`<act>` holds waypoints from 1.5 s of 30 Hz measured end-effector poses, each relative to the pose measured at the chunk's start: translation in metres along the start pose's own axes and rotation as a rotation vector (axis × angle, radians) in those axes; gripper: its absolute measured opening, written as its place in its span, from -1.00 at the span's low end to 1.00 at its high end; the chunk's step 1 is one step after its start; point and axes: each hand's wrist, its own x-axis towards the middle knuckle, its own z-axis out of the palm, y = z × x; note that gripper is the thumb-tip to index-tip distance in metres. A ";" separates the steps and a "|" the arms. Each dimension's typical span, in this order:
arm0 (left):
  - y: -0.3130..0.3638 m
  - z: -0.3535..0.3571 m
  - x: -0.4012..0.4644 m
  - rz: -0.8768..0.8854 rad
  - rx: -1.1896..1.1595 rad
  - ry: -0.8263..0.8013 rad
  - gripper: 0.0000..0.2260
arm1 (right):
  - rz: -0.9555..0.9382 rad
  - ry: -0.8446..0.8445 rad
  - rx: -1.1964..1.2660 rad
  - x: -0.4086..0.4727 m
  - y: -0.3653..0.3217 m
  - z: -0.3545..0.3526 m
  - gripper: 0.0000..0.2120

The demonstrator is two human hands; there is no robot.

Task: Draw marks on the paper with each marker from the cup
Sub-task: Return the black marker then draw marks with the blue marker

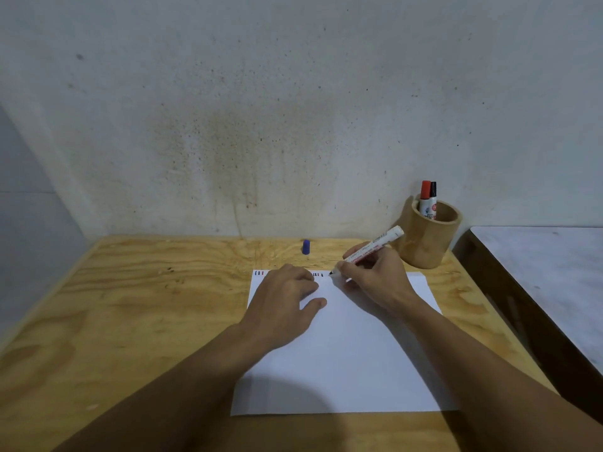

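A white sheet of paper [346,347] lies on the wooden table [130,305]. Short coloured marks [259,273] run along its far edge, some hidden under my left hand [284,301], which lies flat on the paper with fingers apart. My right hand [375,278] grips an uncapped white marker [375,244], its dark tip touching the paper's far edge beside the last marks. A blue cap [305,246] stands on the table behind the paper. The bamboo cup [427,236] at the back right holds a red-capped marker [425,199] and a black-capped marker [433,199].
A stained wall [261,125] rises directly behind the table. To the right, across a narrow gap, stands a second, pale-topped table [548,278] with a dark edge.
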 end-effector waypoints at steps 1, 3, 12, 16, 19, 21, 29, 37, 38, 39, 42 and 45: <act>0.000 0.001 -0.001 -0.003 -0.002 0.009 -0.74 | -0.007 0.003 -0.004 0.000 0.001 0.001 -0.90; -0.001 0.004 -0.002 -0.008 0.000 0.027 -0.71 | -0.026 0.014 -0.047 0.001 0.002 0.001 -0.90; -0.004 0.007 -0.004 0.008 0.031 0.037 -0.72 | -0.039 0.003 0.013 0.004 0.005 0.003 -0.86; -0.003 0.007 -0.006 0.015 0.037 0.041 -0.71 | -0.054 0.009 -0.013 0.005 0.008 0.002 -0.89; -0.004 0.008 -0.005 0.017 0.037 0.045 -0.71 | -0.064 -0.012 -0.038 0.008 0.008 0.000 -0.90; -0.005 0.008 -0.004 0.020 0.038 0.048 -0.71 | -0.071 -0.030 -0.041 0.010 0.006 -0.003 -0.90; -0.007 0.010 -0.004 0.030 0.036 0.063 -0.73 | -0.101 -0.033 -0.039 0.012 0.009 -0.003 -0.94; -0.006 0.010 -0.003 0.032 0.031 0.067 -0.71 | -0.079 -0.010 -0.050 0.015 0.012 0.002 -0.90; -0.006 0.010 -0.003 0.031 0.034 0.065 -0.71 | -0.076 -0.007 -0.058 0.015 0.013 0.002 -0.89; -0.006 0.010 -0.003 0.031 0.035 0.064 -0.71 | -0.077 -0.005 -0.061 0.015 0.013 0.002 -0.89; -0.005 0.010 -0.004 0.031 0.039 0.060 -0.71 | -0.086 0.001 -0.065 0.013 0.014 0.002 -0.91; -0.004 0.009 -0.004 0.025 0.040 0.060 -0.70 | -0.086 -0.006 -0.069 0.012 0.013 0.002 -0.91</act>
